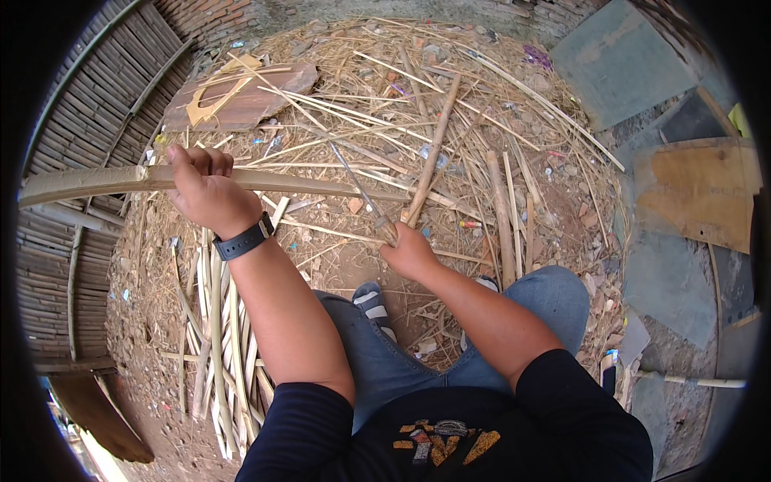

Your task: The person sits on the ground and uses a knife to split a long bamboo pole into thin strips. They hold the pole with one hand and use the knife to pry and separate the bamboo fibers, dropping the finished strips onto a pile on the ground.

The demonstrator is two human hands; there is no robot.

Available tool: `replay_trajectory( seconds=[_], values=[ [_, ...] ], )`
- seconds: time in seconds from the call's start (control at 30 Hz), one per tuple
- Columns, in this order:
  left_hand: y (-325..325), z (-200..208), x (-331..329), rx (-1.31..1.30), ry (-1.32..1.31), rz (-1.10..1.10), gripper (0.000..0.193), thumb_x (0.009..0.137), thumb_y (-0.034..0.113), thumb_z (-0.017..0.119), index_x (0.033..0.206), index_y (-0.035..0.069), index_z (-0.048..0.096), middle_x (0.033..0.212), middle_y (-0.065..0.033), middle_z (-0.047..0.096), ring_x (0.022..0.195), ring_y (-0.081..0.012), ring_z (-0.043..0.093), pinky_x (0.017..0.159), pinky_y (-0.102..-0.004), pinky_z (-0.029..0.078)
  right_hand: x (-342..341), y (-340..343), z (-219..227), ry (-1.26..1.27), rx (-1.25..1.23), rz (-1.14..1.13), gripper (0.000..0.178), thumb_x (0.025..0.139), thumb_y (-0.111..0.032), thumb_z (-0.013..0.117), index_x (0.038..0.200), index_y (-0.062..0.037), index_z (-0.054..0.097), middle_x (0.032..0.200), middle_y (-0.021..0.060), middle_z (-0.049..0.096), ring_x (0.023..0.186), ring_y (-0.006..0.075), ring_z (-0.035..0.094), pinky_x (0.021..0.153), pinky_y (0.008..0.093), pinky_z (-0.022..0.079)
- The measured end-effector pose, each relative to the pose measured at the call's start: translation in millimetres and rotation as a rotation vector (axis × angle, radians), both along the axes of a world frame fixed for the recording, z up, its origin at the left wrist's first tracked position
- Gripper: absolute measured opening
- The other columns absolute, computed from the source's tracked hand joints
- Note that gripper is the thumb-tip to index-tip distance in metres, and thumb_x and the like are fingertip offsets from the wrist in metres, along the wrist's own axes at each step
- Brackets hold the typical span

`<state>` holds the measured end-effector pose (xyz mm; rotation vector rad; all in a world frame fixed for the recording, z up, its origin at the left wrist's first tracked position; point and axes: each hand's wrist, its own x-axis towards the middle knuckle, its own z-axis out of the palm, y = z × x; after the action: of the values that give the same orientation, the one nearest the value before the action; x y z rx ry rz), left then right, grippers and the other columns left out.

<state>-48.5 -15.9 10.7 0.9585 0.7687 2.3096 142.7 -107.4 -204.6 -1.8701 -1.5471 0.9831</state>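
My left hand (pixel 210 191), with a dark watch on its wrist, is wrapped round a long split bamboo strip (pixel 309 185). The strip runs across from the far left, and its right end meets a slanting wooden stick (pixel 436 149); whether they touch is hard to tell. In my right hand (pixel 409 252) is the handle of a long, narrow-bladed knife (pixel 353 178). Its blade points up and to the left, crossing the strip in the picture. I cannot tell whether the blade touches the bamboo.
Thin bamboo strips (pixel 218 345) lie heaped at my left, and more are strewn over the littered dirt ground. A brown board (pixel 281 88) lies at the far left. Bamboo slats (pixel 68 273) wall the left side; grey sheets (pixel 622 60) and a wooden panel (pixel 697 191) stand right.
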Motion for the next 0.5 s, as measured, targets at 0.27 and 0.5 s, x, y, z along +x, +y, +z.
replay_trajectory(
  seconds=[0.27, 0.5],
  values=[
    [0.9, -1.9, -3.6, 0.004, 0.027, -0.018, 0.039, 0.101, 0.029, 0.052, 0.068, 0.013, 0.038, 0.057, 0.0029, 0.029, 0.051, -0.0110, 0.029, 0.051, -0.0278, 0.025, -0.5, 0.6, -3.0, -0.003, -0.003, -0.006, 0.035, 0.080, -0.026, 0.066, 0.096, 0.0033, 0.056, 0.088, 0.0272, 0.065, 0.086, 0.0439, 0.065, 0.076, 0.0493, 0.051],
    [-1.8, 1.6, 1.6, -0.012, 0.013, 0.008, 0.039, 0.100, 0.029, 0.052, 0.067, 0.013, 0.038, 0.058, 0.0024, 0.029, 0.052, -0.0115, 0.029, 0.052, -0.0286, 0.026, 3.7, -1.7, -20.4, 0.093, 0.017, -0.040, 0.034, 0.079, -0.023, 0.068, 0.097, 0.0032, 0.057, 0.085, 0.0261, 0.065, 0.085, 0.0429, 0.064, 0.075, 0.0479, 0.051]
  ],
)
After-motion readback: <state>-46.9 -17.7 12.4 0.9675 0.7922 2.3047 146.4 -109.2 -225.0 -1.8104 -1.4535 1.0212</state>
